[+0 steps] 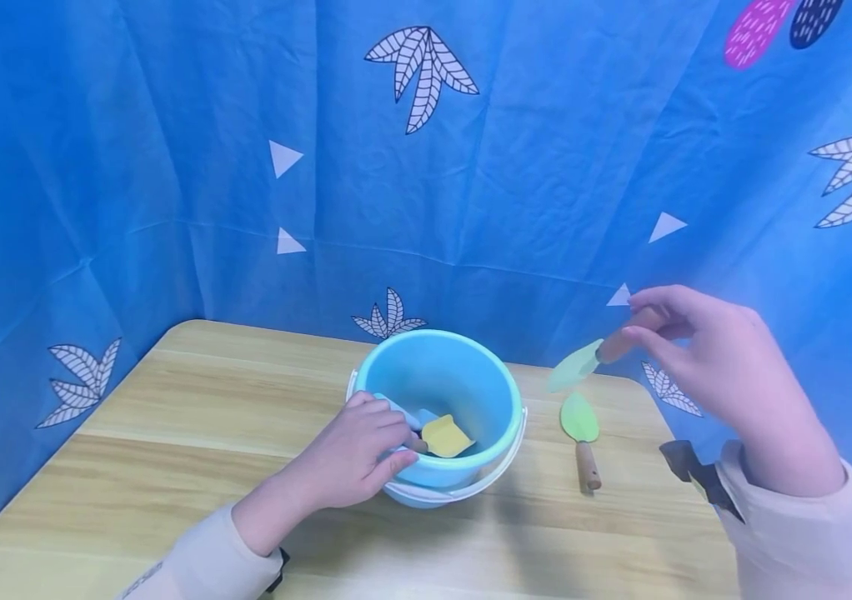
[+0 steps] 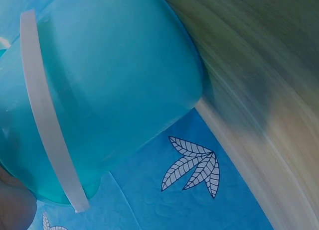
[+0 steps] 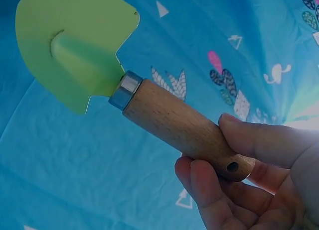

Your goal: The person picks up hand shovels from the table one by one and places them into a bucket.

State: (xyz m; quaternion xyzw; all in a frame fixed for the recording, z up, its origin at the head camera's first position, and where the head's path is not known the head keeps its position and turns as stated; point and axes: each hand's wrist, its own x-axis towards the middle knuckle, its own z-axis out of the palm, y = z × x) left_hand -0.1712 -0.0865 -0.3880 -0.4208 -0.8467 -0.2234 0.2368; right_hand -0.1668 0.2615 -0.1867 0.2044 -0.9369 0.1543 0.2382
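In the head view a light blue bucket [image 1: 441,354] stands on the wooden table, its white handle [image 1: 463,492] hanging down in front. My left hand [image 1: 354,454] grips the near left rim, fingers over the edge and thumb outside. Inside the bucket lie a yellow blade [image 1: 447,437] and a light blue piece [image 1: 403,410], partly hidden by my hand and the rim. Above the table's right end, my right hand [image 1: 711,358] pinches a green garden trowel [image 3: 75,51] by the end of its wooden handle. A second green trowel [image 1: 579,421] lies on the table right of the bucket.
The light wooden table [image 1: 171,450] has rounded far corners. A blue patterned curtain [image 1: 561,167] hangs close behind it and along both sides.
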